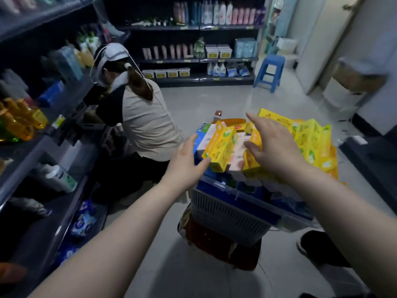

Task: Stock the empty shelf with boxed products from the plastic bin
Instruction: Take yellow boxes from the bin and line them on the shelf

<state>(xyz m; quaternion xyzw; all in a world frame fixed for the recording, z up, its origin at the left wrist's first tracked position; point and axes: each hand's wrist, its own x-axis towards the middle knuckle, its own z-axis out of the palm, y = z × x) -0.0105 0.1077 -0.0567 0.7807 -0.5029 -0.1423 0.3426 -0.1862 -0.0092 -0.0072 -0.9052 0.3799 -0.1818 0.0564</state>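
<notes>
A plastic bin (227,209) with a blue rim and grey mesh wall stands in the aisle, heaped with yellow boxes (311,138), a blue-and-white box (200,134) and pinkish-white boxes (238,155). One yellow box (221,149) sticks up at the heap's left. My left hand (187,160) is open, fingers spread, just left of that box, fingertips near its lower edge. My right hand (270,143) hovers open over the middle of the heap, its thumb against a yellow box. The dark shelf unit (38,214) runs along the left.
A person (141,125) crouches at the left shelves just beyond the bin. A brown sack (214,239) lies under the bin. A blue stool (269,70) stands far back. More stocked shelves (193,59) line the back wall. A dark shoe (318,248) is at lower right.
</notes>
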